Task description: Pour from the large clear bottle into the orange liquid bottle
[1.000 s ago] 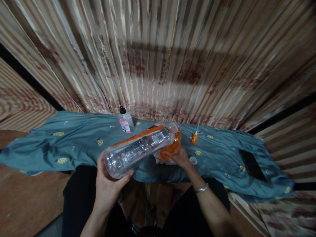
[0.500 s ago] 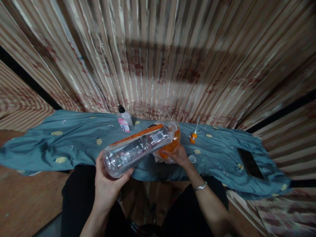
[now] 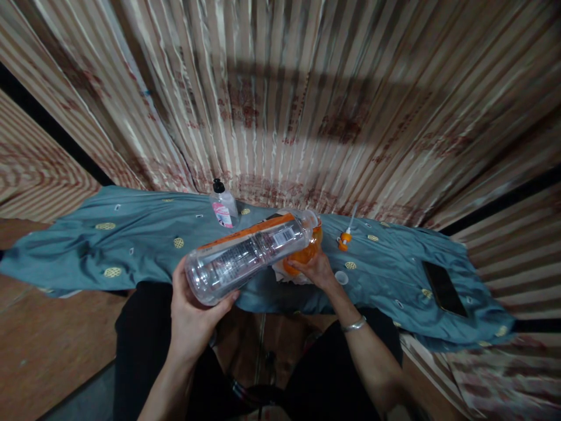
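My left hand (image 3: 195, 310) is wrapped round the base of a large clear plastic bottle (image 3: 245, 254) with an orange label. The bottle is tilted, its neck pointing right and slightly up in the view, at the top of an orange bottle (image 3: 303, 257). My right hand (image 3: 316, 270) grips that orange bottle, which stands on some crumpled white tissue (image 3: 287, 276). The clear bottle hides part of the orange one, so I cannot tell whether their mouths touch. To the right lie an orange pump top (image 3: 344, 240) with a tube and a small white cap (image 3: 341, 278).
A clear bottle with a black pump (image 3: 224, 209) stands at the back left. A black phone (image 3: 443, 287) lies at the right on the teal patterned cloth (image 3: 149, 240). Striped curtains (image 3: 280, 105) hang close behind and at both sides.
The view has shifted slightly, so everything sits a little differently in it. Both hands keep their grips, and the clear bottle stays tilted against the orange one in much the same pose.
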Available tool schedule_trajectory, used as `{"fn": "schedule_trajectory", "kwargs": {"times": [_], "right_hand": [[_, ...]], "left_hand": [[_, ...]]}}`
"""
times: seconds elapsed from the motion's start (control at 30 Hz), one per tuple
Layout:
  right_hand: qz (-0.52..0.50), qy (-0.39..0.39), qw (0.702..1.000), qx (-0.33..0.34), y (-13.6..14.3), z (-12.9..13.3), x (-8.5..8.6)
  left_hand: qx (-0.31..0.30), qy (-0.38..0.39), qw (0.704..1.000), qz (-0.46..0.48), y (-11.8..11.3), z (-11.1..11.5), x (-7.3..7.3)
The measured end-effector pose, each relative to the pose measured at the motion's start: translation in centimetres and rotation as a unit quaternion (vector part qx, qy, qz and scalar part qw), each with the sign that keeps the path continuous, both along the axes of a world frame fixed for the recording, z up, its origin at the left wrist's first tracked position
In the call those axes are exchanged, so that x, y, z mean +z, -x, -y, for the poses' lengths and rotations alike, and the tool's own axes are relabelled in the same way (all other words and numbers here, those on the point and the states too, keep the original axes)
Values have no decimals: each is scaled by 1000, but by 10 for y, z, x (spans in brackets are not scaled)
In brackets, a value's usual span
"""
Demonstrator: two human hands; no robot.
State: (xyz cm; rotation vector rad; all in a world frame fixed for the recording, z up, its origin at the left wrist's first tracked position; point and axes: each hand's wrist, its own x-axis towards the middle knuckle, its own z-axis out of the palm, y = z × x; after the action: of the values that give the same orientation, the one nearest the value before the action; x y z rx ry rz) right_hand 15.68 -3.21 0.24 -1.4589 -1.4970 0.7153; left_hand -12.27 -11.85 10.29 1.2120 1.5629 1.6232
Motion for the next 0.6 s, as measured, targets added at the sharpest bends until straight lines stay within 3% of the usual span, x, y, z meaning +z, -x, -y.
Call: {"fn": "schedule_trajectory", "kwargs": {"times": [0.6], "right_hand": [[5, -7, 1000, 0, 0, -2, -2]], "left_hand": [[-1, -7, 1000, -9, -1, 0, 1]]}}
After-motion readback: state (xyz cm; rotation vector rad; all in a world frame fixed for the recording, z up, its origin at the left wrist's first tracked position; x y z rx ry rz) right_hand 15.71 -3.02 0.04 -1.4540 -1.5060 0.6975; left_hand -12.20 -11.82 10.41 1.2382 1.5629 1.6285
